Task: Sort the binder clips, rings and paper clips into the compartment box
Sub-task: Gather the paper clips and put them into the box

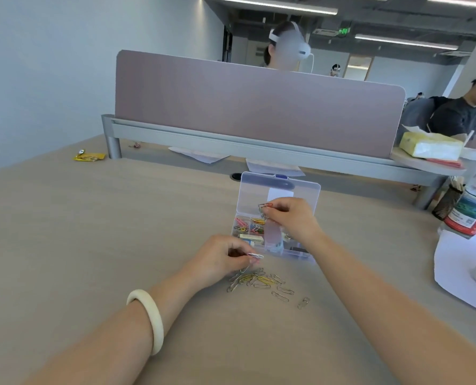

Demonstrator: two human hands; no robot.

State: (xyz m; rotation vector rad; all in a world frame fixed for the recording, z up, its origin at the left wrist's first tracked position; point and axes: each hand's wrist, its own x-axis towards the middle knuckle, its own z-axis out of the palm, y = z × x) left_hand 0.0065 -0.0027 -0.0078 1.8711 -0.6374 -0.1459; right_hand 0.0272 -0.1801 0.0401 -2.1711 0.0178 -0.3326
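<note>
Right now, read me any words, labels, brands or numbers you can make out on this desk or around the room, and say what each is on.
Nothing here can be read as text.
On the green ceiling sign: too small to read.
On the bottle label: red and blue print, blurred.
On the white item in the compartment box: marks blurred.

I see an open-plan office: a desk [92, 232] with a divider panel [259, 107], ceiling strip lights [270, 5].

Bright ceiling-strip light, soft focus, warped edges.
</note>
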